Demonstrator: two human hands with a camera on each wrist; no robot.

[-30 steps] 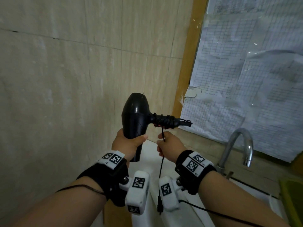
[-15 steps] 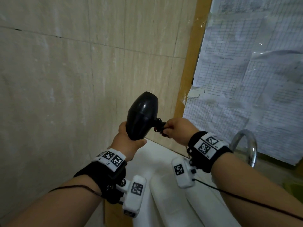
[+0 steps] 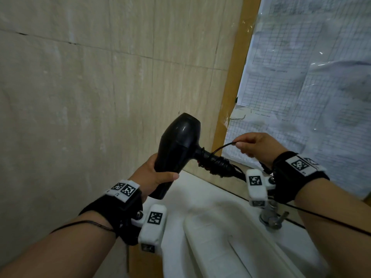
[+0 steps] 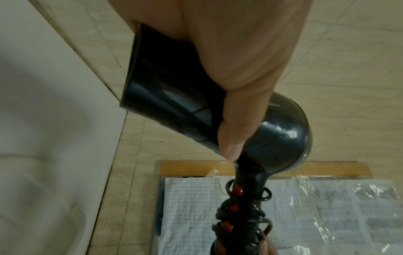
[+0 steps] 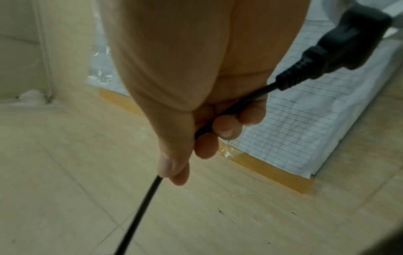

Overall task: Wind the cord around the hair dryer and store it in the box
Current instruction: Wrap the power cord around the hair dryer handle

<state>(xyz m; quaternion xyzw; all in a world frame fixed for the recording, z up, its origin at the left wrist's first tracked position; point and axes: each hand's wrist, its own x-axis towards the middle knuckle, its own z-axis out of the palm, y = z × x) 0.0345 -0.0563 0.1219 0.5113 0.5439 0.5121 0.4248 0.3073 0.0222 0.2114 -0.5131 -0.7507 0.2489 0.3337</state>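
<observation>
My left hand [image 3: 154,175] grips the barrel of a black hair dryer [image 3: 178,141] held up in front of the tiled wall. Its handle [image 3: 215,163] points right and carries several turns of black cord. In the left wrist view the coils [image 4: 242,217] cover the handle, with orange buttons showing between them. My right hand [image 3: 255,146] is to the right of the handle and a little above it, pinching the loose cord [image 3: 222,146]. In the right wrist view the cord [image 5: 141,207] runs through the curled fingers [image 5: 226,127], and the black plug [image 5: 340,44] sticks out behind. No box is in view.
A white sink [image 3: 210,227] lies below the hands, with a metal tap base [image 3: 270,215] at its right. A wood-framed mirror covered with gridded paper [image 3: 301,97] stands at the right. Beige tiled wall [image 3: 80,97] fills the left.
My right hand has moved from the handle up and to the right, drawing the cord out in an arc. The dryer has tilted so its handle points right and downward.
</observation>
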